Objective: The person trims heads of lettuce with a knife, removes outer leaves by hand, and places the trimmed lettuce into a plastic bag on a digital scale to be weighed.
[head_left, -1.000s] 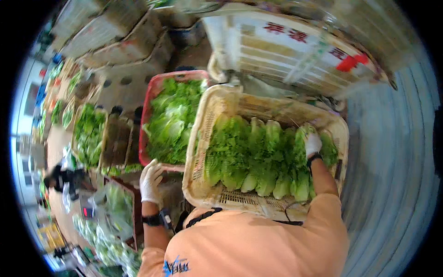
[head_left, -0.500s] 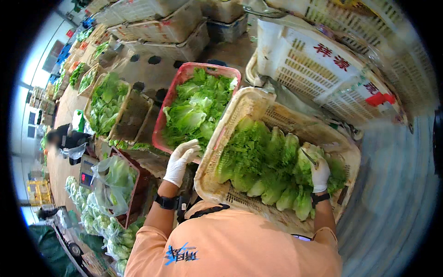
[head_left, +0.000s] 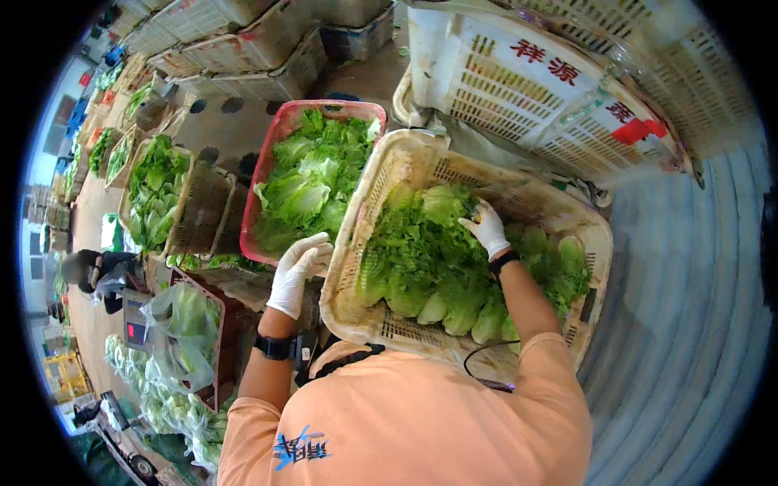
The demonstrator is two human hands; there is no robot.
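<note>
My right hand (head_left: pixel 488 230), in a white glove, is over the far middle of a worn cream plastic crate (head_left: pixel 344 296). Its fingers are closed on a small knife (head_left: pixel 476 217), of which only a dark bit shows, and they touch the green leaf lettuce (head_left: pixel 442 206). Heads of this lettuce lie side by side in the crate, pale stems toward me along the near side. My left hand (head_left: pixel 298 274), also gloved, has its fingers stretched out and holds nothing. It is beside the crate's left rim, near a red crate (head_left: pixel 253 212) of loose lettuce leaves (head_left: pixel 304 182).
Behind the crate stands a tall white slatted crate (head_left: pixel 535 97). More crates are stacked at the back left (head_left: pixel 243 49). At left are a crate of greens (head_left: pixel 156 194), a bag of vegetables (head_left: pixel 182 324) and a person in dark clothes (head_left: pixel 105 271). A ridged bluish surface (head_left: pixel 673 324) lies at right.
My right hand has moved left and farther across the crate, from the right-hand lettuce toward the far middle. My left hand stays by the rim. The whole view has shifted somewhat.
</note>
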